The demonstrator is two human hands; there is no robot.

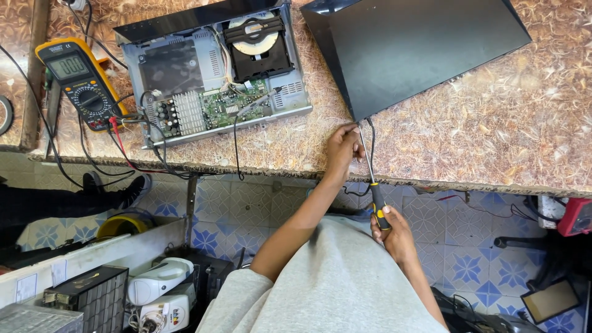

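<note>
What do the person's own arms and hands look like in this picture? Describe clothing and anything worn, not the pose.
Both forearms are bare, and so are the left hand and right hand: no gloves, and no watch or rings can be seen. A light grey short-sleeved top covers the upper arms and body, its sleeves ending near the elbows.

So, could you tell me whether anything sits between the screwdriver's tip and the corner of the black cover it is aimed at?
Nothing visible does. The yellow-and-black-handled screwdriver, gripped by the right hand, runs straight up to the near corner of the flat black metal cover; the left hand steadies the shaft beside the tip, not across it.
</note>
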